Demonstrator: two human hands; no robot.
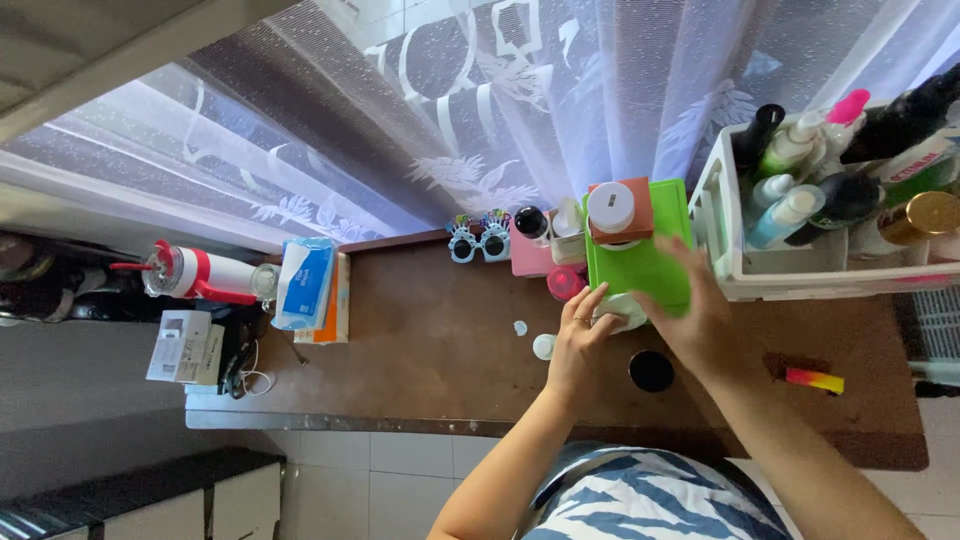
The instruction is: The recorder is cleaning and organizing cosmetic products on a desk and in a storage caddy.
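Both hands, left hand (578, 340) and right hand (700, 318), grip a flat green box (640, 262).

Bare forearms, ringed left hand (577, 345), blue-and-white striped garment (650, 500)
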